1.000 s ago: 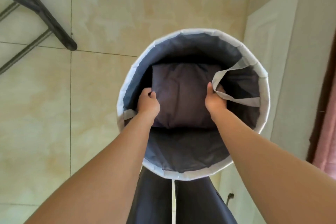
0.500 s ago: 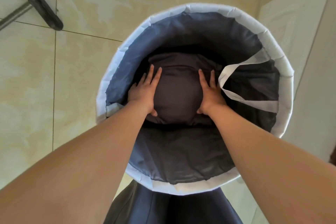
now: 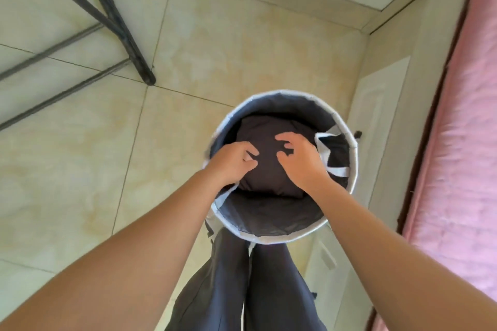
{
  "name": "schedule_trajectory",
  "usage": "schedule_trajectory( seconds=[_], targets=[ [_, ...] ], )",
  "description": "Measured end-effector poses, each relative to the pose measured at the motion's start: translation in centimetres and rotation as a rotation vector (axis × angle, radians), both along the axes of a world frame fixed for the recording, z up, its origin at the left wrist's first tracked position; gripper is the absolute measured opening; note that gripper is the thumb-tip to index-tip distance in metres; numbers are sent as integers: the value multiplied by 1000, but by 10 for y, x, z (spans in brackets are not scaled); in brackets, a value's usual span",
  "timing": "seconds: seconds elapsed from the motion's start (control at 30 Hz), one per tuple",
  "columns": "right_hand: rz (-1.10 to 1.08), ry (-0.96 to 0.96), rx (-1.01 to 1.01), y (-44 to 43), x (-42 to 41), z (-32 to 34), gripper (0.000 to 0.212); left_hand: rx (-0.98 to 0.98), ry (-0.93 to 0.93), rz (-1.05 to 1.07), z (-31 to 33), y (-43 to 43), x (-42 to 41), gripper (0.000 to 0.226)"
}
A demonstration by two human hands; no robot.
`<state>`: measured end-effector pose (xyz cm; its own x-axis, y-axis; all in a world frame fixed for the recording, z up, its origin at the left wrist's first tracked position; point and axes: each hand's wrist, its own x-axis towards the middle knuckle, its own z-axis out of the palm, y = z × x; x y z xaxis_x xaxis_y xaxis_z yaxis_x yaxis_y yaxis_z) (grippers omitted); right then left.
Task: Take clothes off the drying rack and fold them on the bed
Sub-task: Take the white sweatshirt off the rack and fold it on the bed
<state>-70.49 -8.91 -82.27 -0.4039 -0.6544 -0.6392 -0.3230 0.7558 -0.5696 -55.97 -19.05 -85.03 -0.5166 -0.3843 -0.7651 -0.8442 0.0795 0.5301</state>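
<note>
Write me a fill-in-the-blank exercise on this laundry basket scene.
The dark folded garment lies ___ the basket.
The bed at the right edge is ___.
Exactly ___ hands hover over the basket: the left hand and the right hand.
Missing words: inside; pink; two.

The person wears loose, dark grey-blue trousers (image 3: 279, 290) with soft creases down both legs, and the left forearm (image 3: 139, 250) and right forearm (image 3: 376, 244) are bare from the frame's edge to the left grip (image 3: 231, 162) and right grip (image 3: 302, 162).
</note>
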Motion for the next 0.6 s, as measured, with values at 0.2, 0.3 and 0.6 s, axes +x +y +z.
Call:
schedule_trajectory(
  seconds=[0.2, 0.3, 0.6],
  targets=[
    [-30, 21, -178, -48, -5, 165, 22, -148, 187, 390, 161, -34, -3, 10],
    [13, 42, -234, -64, -5, 249, 20, -170, 301, 494, 245, -48, -1, 11],
    [157, 148, -499, -99, 41, 467, 20, -579, 298, 654, 476, -55, 67, 24]
  ],
)
